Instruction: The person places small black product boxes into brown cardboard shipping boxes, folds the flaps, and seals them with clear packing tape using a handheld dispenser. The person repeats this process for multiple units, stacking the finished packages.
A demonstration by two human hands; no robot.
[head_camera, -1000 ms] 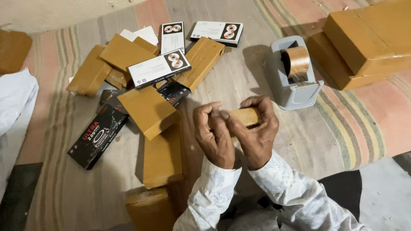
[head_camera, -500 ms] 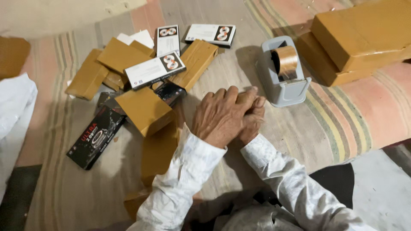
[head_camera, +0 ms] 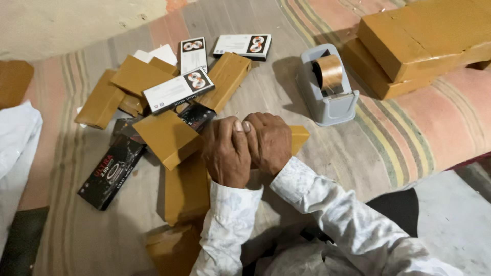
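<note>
Both hands press down side by side on a small box wrapped in brown paper point(head_camera: 298, 138), of which only the right end shows. My left hand point(head_camera: 225, 151) covers its left part, thumb touching the other thumb. My right hand point(head_camera: 268, 140) grips its middle. The box lies on a striped mat point(head_camera: 388, 133). More brown wrapped boxes lie close by: one point(head_camera: 166, 137) just left of my left hand, another point(head_camera: 186, 189) under my left wrist.
A grey tape dispenser point(head_camera: 327, 87) with a brown roll stands behind my hands. Larger brown parcels point(head_camera: 419, 41) are stacked at the back right. White boxes point(head_camera: 179, 89) and a black box point(head_camera: 110, 171) lie among wrapped ones at the left. White cloth point(head_camera: 15, 138) at the far left.
My hands held the wrapped box up between them a second ago; they have since lowered and closed over it, pressing it on the mat. The view shifted slightly.
</note>
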